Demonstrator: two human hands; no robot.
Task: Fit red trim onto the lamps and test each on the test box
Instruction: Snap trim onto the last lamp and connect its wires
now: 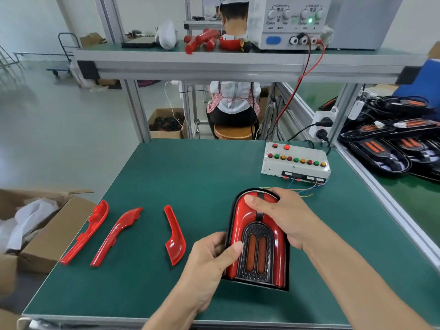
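Trim first: I count three loose red trim pieces on the green desk [166, 172], a left one [85, 231], a middle one [116, 235] and a right one [175, 238], lying apart from each other. One lamp [258, 239] sits right of them, near the desk's front edge. My left hand [209, 260] has its grip clamped on the lamp's left edge, thumb over the red surround. My right hand [283, 217] grips the rounded top, thumb pressed on the trim. The lamp is black-rimmed, arch-shaped, with two orange slots. One white test box [295, 160] stands behind it.
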